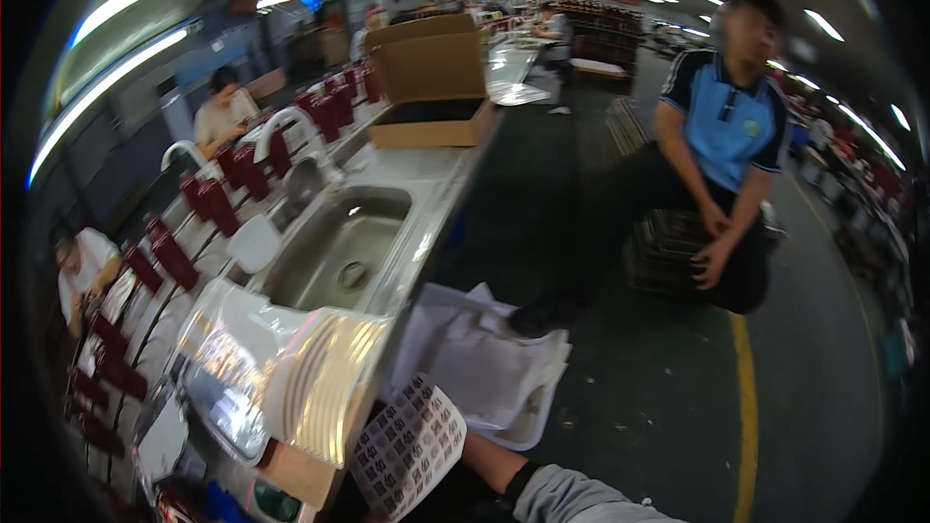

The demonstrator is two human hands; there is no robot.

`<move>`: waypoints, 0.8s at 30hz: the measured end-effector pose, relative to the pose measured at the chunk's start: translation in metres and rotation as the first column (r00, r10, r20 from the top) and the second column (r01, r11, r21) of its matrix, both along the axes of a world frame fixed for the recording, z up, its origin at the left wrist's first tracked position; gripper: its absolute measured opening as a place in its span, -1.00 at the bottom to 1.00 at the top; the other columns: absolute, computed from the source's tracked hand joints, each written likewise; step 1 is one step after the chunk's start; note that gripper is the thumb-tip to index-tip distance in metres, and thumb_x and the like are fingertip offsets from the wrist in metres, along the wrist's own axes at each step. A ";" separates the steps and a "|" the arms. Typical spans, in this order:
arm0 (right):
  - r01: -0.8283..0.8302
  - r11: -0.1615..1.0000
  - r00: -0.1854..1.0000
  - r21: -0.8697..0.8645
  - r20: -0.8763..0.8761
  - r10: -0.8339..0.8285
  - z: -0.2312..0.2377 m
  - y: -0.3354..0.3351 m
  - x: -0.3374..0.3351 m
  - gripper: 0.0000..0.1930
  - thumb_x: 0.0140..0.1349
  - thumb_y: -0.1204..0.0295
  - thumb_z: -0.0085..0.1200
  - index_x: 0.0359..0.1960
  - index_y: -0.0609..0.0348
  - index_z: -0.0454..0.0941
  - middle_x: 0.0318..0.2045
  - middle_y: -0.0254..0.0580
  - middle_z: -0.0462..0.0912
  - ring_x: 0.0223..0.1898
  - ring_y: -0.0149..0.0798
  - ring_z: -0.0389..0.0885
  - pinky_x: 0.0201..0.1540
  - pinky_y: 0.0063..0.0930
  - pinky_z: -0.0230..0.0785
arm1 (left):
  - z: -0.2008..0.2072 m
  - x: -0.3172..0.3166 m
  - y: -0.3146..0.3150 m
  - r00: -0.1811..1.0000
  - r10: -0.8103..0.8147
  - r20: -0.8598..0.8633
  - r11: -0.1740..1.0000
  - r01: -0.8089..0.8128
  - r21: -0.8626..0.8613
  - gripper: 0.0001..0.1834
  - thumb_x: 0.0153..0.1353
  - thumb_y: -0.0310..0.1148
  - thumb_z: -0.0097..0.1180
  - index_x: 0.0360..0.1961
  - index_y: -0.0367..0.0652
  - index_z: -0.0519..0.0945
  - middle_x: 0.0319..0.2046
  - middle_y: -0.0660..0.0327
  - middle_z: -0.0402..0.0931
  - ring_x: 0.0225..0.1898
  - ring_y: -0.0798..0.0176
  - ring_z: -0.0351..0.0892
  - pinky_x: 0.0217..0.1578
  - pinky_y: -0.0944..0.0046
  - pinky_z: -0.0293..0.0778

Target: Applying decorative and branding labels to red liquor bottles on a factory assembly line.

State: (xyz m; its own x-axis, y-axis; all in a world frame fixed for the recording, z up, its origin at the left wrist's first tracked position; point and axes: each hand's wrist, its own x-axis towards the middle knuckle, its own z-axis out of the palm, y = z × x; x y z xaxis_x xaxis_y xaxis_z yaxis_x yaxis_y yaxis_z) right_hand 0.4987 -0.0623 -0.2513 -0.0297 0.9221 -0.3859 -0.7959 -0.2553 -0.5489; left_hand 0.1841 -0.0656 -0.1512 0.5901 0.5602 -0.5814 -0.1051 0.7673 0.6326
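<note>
A white sheet (pixel 412 450) printed with rows of small dark square patterns tilts beside the bench's near corner. My right hand (pixel 491 460) reaches in from the lower right and holds this sheet from behind, its fingers hidden by the paper. A black band and a grey sleeve (pixel 591 499) cover the wrist and forearm. My left hand does not show. On the bench near the sheet lie a row of cream curved pieces (pixel 334 378) in shiny wrapping and a clear plastic bag (pixel 228 368) with patterned contents.
Below the bench edge stands a bin (pixel 528 434) lined with white paper. Farther along are a steel sink (pixel 339 247) and an open cardboard box (pixel 431 126). Dark red bottles (pixel 170 252) line the left side, where people work. A person in blue (pixel 731 126) sits at right.
</note>
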 end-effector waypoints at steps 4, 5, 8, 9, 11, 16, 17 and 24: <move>0.046 0.997 0.999 -0.059 0.031 -0.044 0.059 -0.077 0.053 -0.38 0.40 -0.10 -0.20 0.29 0.08 0.32 0.26 -0.15 0.41 0.24 -0.18 0.41 0.25 -0.16 0.30 | -0.013 0.008 0.005 0.954 -0.257 -0.152 0.966 0.256 -0.025 -0.75 0.15 -0.53 -0.07 -0.14 -0.27 0.50 -0.32 0.07 0.55 -0.31 0.20 0.60 -0.40 0.30 0.55; 0.048 0.994 0.999 -0.100 0.029 -0.046 0.090 -0.103 0.056 -0.34 0.40 -0.15 -0.24 0.29 0.10 0.33 0.28 -0.16 0.40 0.25 -0.20 0.42 0.24 -0.17 0.33 | 0.002 0.021 0.001 0.971 -0.198 -0.131 0.979 0.189 -0.079 -0.62 0.10 -0.55 -0.10 0.00 -0.29 0.45 -0.18 0.00 0.53 -0.18 0.11 0.60 -0.24 0.19 0.58; 0.077 0.996 0.995 -0.044 0.062 -0.075 0.095 -0.172 0.073 -0.26 0.37 -0.20 -0.29 0.36 0.12 0.22 0.25 -0.12 0.42 0.22 -0.19 0.45 0.20 -0.19 0.39 | 0.021 0.047 -0.002 0.967 -0.233 -0.105 0.968 0.221 -0.115 -0.30 -0.03 -0.61 -0.15 0.27 -0.33 0.29 0.11 -0.11 0.46 0.12 -0.09 0.50 0.16 -0.03 0.47; 0.080 0.996 0.995 -0.043 0.066 -0.077 0.093 -0.189 0.074 -0.26 0.37 -0.20 -0.29 0.36 0.12 0.22 0.25 -0.12 0.42 0.22 -0.19 0.45 0.20 -0.19 0.39 | 0.023 0.049 0.000 0.965 -0.258 -0.043 0.965 0.254 -0.070 -0.28 -0.07 -0.63 -0.14 0.26 -0.34 0.29 0.10 -0.11 0.46 0.10 -0.10 0.51 0.15 -0.03 0.48; -0.002 0.985 1.000 0.170 -0.015 0.004 0.093 -0.214 0.069 -0.39 0.41 -0.06 -0.17 0.30 0.12 0.29 0.13 -0.18 0.54 0.07 -0.26 0.58 0.00 -0.31 0.53 | 0.026 0.045 0.002 0.940 -0.309 0.144 0.949 0.314 -0.018 -0.42 0.10 -0.59 -0.05 0.23 -0.32 0.34 0.01 -0.02 0.54 -0.01 0.03 0.59 0.03 0.09 0.55; 0.064 0.988 0.868 -0.139 0.496 0.014 0.133 -0.211 0.043 -0.66 0.36 0.40 -0.01 0.13 0.21 0.47 -0.10 -0.24 0.65 -0.14 -0.39 0.64 -0.16 -0.45 0.55 | 0.016 0.038 0.002 0.926 -0.340 0.161 0.932 0.310 0.187 -0.40 0.20 -0.26 0.08 0.21 -0.37 0.34 0.20 -0.05 0.40 0.18 0.00 0.45 0.22 0.01 0.34; 0.217 0.976 0.838 0.034 0.506 -0.204 0.137 -0.222 0.048 -0.68 0.31 0.45 0.04 0.06 0.33 0.51 -0.08 -0.16 0.65 -0.14 -0.34 0.66 -0.10 -0.39 0.55 | 0.024 0.051 -0.001 0.903 -0.375 0.212 0.926 0.351 0.143 -0.41 0.27 -0.17 0.03 0.25 -0.31 0.33 0.13 0.03 0.46 0.14 0.09 0.47 0.17 0.06 0.37; 0.566 0.770 0.522 0.295 0.594 -0.612 0.299 -0.194 0.086 -0.55 0.16 0.59 -0.06 0.13 0.42 0.39 0.01 0.03 0.60 -0.09 -0.16 0.67 -0.05 -0.32 0.58 | -0.023 0.033 -0.005 0.895 -0.381 0.231 0.914 0.402 -0.049 -0.44 0.43 -0.01 -0.13 0.28 -0.16 0.32 -0.02 0.13 0.56 -0.12 0.34 0.56 -0.12 0.33 0.45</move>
